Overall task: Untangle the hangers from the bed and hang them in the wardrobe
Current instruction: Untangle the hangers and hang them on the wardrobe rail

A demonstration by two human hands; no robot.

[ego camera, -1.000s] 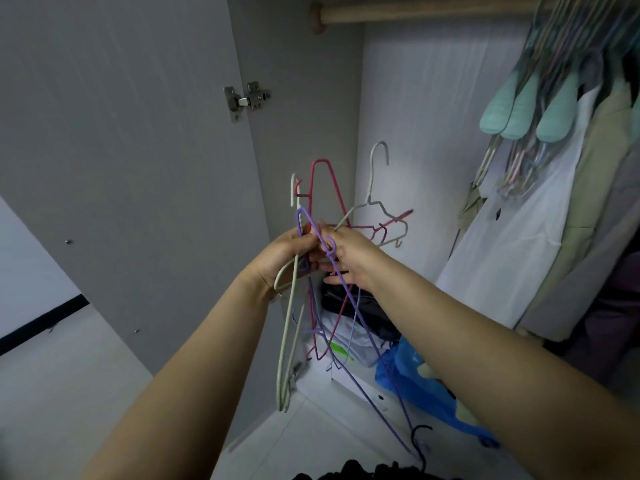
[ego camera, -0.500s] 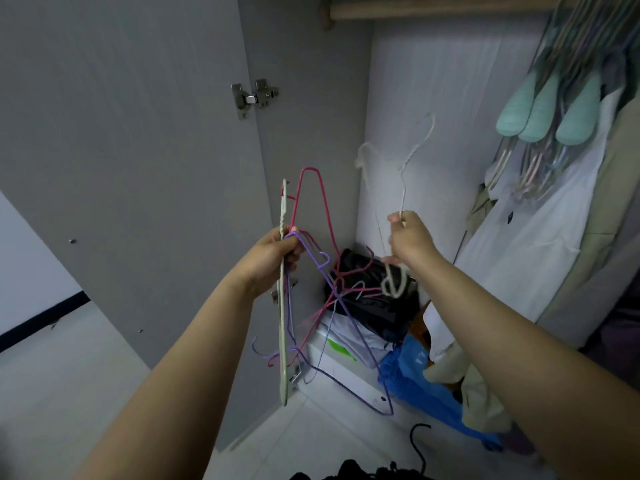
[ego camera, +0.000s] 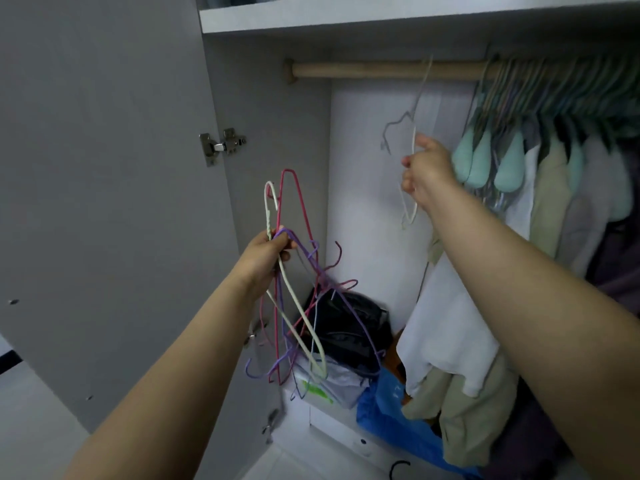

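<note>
Landmark: wooden rail (ego camera: 381, 69) across top of wardrobe (ego camera: 367, 140).

Right hand (ego camera: 427, 173): raised below rail, left of the clothes (ego camera: 554, 188) on it. Fingers curled round one pale hanger (ego camera: 414, 140); hook end reaching up to rail level, blurred, contact with rail not discernible. Lower part of hanger protruding under the fist.

Left hand (ego camera: 268, 252): well below rail, toward its left end, near hinged door (ego camera: 104, 185). Fingers closed round a tangled bunch of hangers (ego camera: 294, 306): pink, purple and cream wire, interlocked. Pink loop and cream hook standing above the fist; remainder dangling beneath, tilted, purple hooks splayed to the right.

Far below rail, on wardrobe floor: black bag (ego camera: 349, 327) behind the bunch, blue bag (ego camera: 391, 407) to its right, white garment (ego camera: 446, 327) hanging down beside it.

On right part of rail: dense row of hung hangers (ego camera: 554, 95), several with mint-green padded shoulders, garments beneath. Shelf (ego camera: 381, 15) directly above rail. Hinge (ego camera: 221, 145) on door, lower left of rail end.
</note>
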